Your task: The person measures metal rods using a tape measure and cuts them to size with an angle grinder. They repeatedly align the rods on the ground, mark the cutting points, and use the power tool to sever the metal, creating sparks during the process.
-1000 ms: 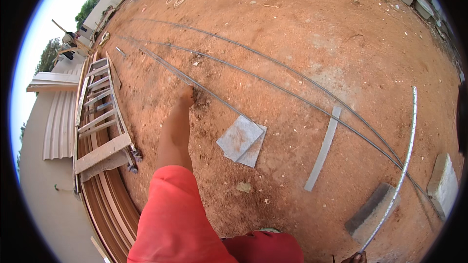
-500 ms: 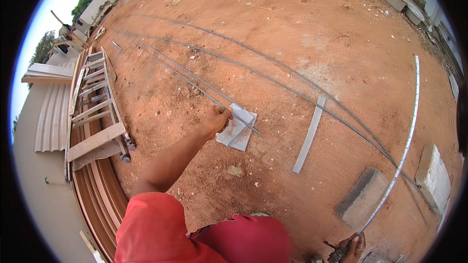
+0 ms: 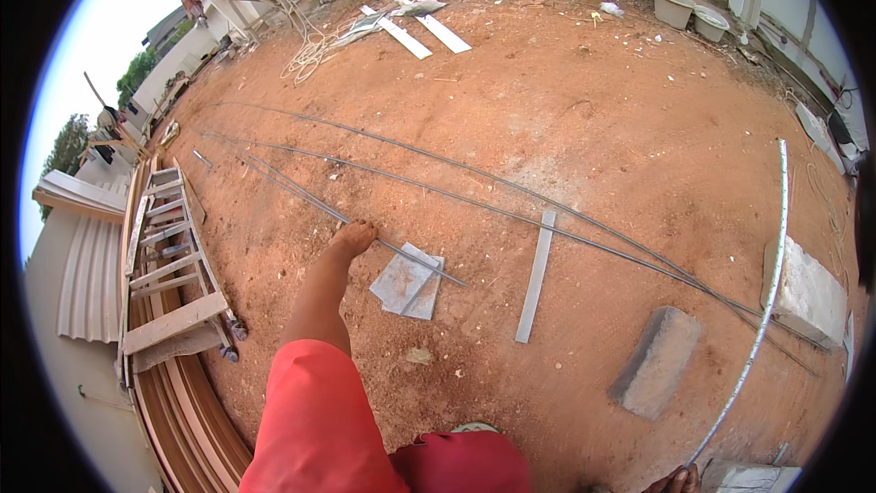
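Observation:
My left hand [image 3: 357, 236] reaches out low over the ground and is closed round a thin grey steel rod [image 3: 415, 260]. The rod's near end lies over some grey tile pieces [image 3: 401, 281]; beyond the hand a second rod runs close alongside it. At the lower right edge, my right hand [image 3: 677, 480] is only partly in view, closed at the base of a long, thin, white strip with dark marks [image 3: 776, 283], which looks like a tape measure's blade. It rises in a curve toward the upper right. Two longer steel rods [image 3: 474, 199] lie beyond, converging at the right.
A flat grey strip [image 3: 536, 278] lies under one long rod. Concrete blocks [image 3: 655, 361] [image 3: 803, 292] sit at right. A ladder [image 3: 169, 256] lies over long brown boards [image 3: 196, 402] at left. White strips [image 3: 443, 34], coiled rope [image 3: 310, 59], basins [image 3: 673, 7] and people stand or lie far off.
My left hand has slid or shifted farther along the rod, away from its near end, and the two rods lie closer together. My right hand has dropped lower, mostly out of view. The view has tilted up.

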A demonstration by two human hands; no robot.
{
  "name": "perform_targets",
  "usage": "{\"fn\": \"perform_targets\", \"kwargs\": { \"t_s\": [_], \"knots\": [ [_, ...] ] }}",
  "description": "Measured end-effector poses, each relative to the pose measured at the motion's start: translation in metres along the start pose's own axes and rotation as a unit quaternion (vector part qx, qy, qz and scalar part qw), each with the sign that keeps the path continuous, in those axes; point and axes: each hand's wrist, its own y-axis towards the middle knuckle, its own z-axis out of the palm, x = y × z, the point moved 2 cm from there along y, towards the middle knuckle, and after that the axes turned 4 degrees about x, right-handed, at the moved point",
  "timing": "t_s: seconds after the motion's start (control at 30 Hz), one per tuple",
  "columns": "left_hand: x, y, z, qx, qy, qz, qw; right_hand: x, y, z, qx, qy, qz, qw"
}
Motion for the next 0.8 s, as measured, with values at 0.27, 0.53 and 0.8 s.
{"fn": "perform_targets", "kwargs": {
  "t_s": [0.27,0.53,0.8],
  "knots": [
    [0.052,-0.067,-0.034,-0.049,-0.084,0.104,0.990,0.045,0.008,-0.024,-0.078,-0.039,-0.093,0.992],
    [-0.114,-0.107,-0.201,-0.124,-0.078,0.311,0.939,0.156,-0.003,-0.013,-0.276,0.098,-0.306,0.906],
    [-0.386,-0.154,-0.359,-0.167,-0.159,0.478,0.848,0.177,-0.023,-0.033,-0.229,0.180,-0.342,0.893]
  ]
}}
